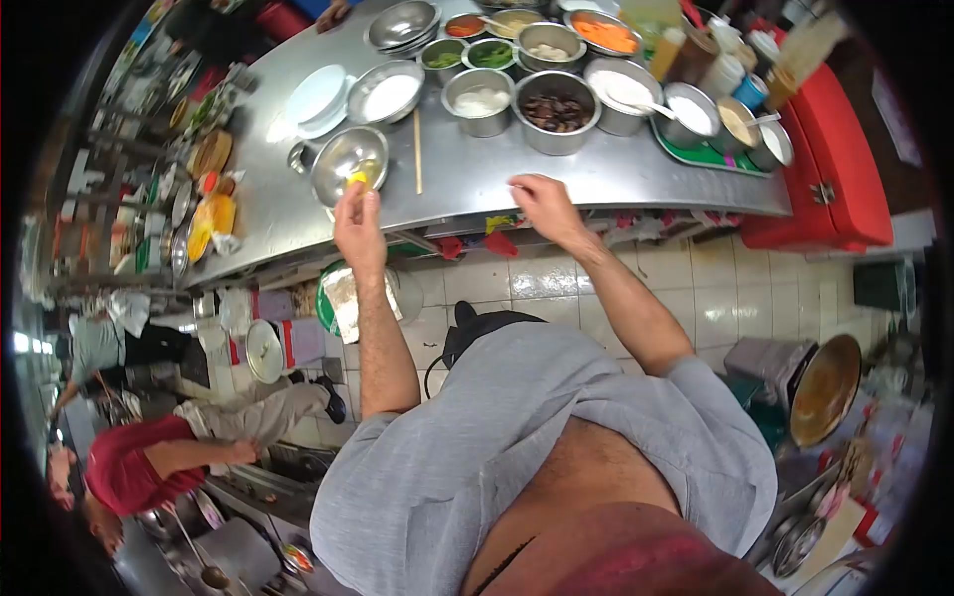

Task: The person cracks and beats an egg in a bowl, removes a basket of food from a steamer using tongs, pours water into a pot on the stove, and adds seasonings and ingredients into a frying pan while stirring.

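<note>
My left hand (360, 226) is at the near rim of a steel bowl (330, 171), its fingers closed beside a bright yellow item (359, 180) too small to make out. Clear liquid seems to lie in the bowl. Over the table's front edge, my right hand (549, 207) is half curled, thumb and forefinger apart, with nothing visible between them. A wooden stick (417, 151) lies between the hands, right of the bowl. Behind the bowl are a steel bowl of white contents (389, 98) and stacked white plates (318, 95).
Steel containers of dark pieces (556, 112), white powder (622, 87) and orange pieces (602, 36) stand on the steel table (467, 177). A green tray (717, 159) holds more containers at the right, near a red cabinet (820, 164). A person in red (149, 462) is at lower left.
</note>
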The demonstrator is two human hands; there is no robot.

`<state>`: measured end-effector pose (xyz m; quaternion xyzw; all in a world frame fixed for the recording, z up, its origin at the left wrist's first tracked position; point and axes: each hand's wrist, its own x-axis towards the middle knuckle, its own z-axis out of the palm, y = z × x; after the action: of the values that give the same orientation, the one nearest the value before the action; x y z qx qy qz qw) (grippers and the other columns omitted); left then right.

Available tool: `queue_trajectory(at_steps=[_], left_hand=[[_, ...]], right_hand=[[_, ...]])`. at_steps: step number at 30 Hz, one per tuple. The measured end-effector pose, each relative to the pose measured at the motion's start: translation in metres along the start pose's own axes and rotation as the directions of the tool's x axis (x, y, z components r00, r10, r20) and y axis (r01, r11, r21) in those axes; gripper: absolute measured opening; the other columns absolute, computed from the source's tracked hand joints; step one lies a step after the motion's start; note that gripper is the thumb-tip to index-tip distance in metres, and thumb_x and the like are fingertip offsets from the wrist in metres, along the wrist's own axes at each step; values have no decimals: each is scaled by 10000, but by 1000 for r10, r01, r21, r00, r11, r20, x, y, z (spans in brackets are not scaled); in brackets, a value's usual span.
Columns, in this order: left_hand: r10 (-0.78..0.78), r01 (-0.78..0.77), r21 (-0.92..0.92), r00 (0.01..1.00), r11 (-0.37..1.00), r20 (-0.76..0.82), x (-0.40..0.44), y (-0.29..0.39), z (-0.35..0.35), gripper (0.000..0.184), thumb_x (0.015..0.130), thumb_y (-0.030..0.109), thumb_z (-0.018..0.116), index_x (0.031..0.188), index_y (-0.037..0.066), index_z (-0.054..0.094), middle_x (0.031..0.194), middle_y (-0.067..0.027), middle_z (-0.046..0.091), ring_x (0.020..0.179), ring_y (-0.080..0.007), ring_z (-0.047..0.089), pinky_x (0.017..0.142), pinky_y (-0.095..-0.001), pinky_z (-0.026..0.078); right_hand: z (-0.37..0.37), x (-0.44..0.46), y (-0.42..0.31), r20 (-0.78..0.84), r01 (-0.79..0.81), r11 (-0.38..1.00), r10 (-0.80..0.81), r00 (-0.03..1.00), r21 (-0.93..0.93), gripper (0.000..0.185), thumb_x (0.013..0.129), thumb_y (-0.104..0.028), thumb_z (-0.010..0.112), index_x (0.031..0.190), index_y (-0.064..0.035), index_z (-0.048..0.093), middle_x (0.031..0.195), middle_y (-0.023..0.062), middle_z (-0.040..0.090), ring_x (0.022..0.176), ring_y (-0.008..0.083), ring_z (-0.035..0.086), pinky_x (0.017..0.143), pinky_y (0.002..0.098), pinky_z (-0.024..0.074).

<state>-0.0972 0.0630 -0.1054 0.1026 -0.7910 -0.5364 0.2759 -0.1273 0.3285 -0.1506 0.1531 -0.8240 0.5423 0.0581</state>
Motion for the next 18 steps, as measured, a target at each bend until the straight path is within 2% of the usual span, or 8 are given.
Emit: queue_trajectory(at_steps=[1,5,8,11,13,15,17,18], left_hand=[[30,-30,44,1000,999,0,-6,-4,-9,234,819,110,594,1022,-4,573,1014,-85,550,844,-140,557,727,-245,452],[-46,47,62,999,997,-19,-18,-28,-42,230,806,108,604,1006,-3,577,968,-81,555,792,-133,558,674,-245,463],[-100,99,5,994,995,43,-11,-52,-66,278,812,130,600,1044,-16,555,992,-93,544,775,-137,576,673,-248,471],[-161,163,-19,984,986,78,6,-80,-86,309,813,137,597,1074,-18,542,1004,-103,550,779,-146,587,675,-254,475],[-203,212,-71,972,975,117,19,-100,-95,325,811,145,596,1085,-19,535,992,-112,558,776,-147,590,674,-259,476],[-250,259,-53,959,964,133,35,-113,-101,345,802,167,607,1084,-18,533,964,-118,564,775,-157,588,664,-267,477],[-237,224,121,966,967,106,51,-127,-104,353,787,192,620,1057,-23,542,941,-131,563,759,-184,586,647,-285,479],[-204,183,187,974,965,99,57,-141,-103,428,766,211,630,1098,-27,505,927,-156,557,776,-249,579,685,-344,476]], right_hand=[[26,22,-2,73,98,993,-93,993,-62,229,812,-179,526,902,22,589,823,164,611,748,284,598,676,367,468],[115,87,-15,227,153,931,-78,971,-333,266,814,-207,521,975,3,550,891,205,588,830,358,579,720,421,466],[163,113,-24,225,-34,841,183,957,-541,395,805,-207,527,1149,-39,432,986,247,547,878,406,559,774,452,463],[195,136,10,89,-157,752,275,957,-640,343,802,-184,517,1096,-11,484,984,234,555,883,381,566,779,453,461],[180,135,4,124,-257,700,443,888,-666,336,776,-143,512,1081,-2,508,957,224,561,906,356,571,757,466,449],[160,117,3,73,-259,745,381,922,-615,255,768,-105,500,987,2,574,983,201,560,874,334,574,752,414,465],[137,92,-2,-24,-74,861,72,997,-504,254,756,-72,499,992,-10,568,902,182,557,832,332,564,715,393,462],[126,81,-30,21,-69,891,88,996,-449,251,754,-57,496,992,-16,567,861,174,546,820,324,559,701,389,458]])
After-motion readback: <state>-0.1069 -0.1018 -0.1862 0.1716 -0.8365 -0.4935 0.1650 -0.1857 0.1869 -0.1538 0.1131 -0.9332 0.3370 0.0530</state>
